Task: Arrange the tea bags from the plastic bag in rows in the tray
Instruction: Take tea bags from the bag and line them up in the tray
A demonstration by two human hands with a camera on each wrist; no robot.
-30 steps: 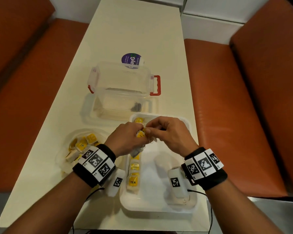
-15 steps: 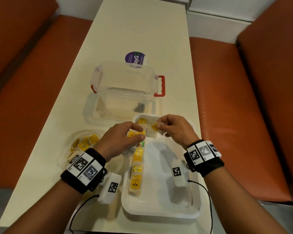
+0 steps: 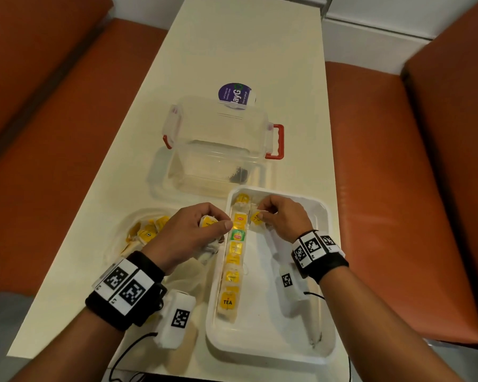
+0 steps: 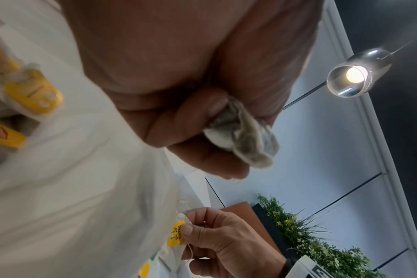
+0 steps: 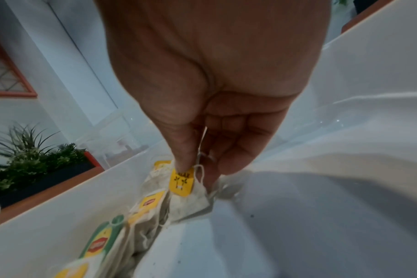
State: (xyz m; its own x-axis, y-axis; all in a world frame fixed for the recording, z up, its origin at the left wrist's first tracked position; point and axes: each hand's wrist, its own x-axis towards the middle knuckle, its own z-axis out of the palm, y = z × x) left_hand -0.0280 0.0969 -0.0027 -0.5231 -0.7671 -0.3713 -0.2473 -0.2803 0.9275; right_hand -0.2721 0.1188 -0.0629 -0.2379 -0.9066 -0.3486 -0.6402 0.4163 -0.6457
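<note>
A white tray point(image 3: 323, 321) lies at the near right of the table, with one row of yellow-tagged tea bags point(image 3: 233, 260) along its left wall. My right hand point(image 3: 262, 216) pinches a tea bag with a yellow tag point(image 3: 255, 217) point(image 5: 181, 182) low at the tray's far end, just right of that row. My left hand point(image 3: 218, 224) hovers at the tray's left rim, gripping a bunch of tea bags point(image 3: 209, 223) point(image 4: 243, 135). The clear plastic bag point(image 3: 146, 232) with several more tea bags lies left of the tray, partly hidden by my left hand.
A clear box with red latches point(image 3: 221, 150) stands just beyond the tray, and a purple round label point(image 3: 235, 95) sits behind it. Orange bench seats point(image 3: 384, 188) flank the cream table point(image 3: 232, 45) on both sides.
My hands have drawn apart. The right hand took one tea bag to the tray's far end beside the row. The left hand drew back to the tray's left rim with its bunch.
</note>
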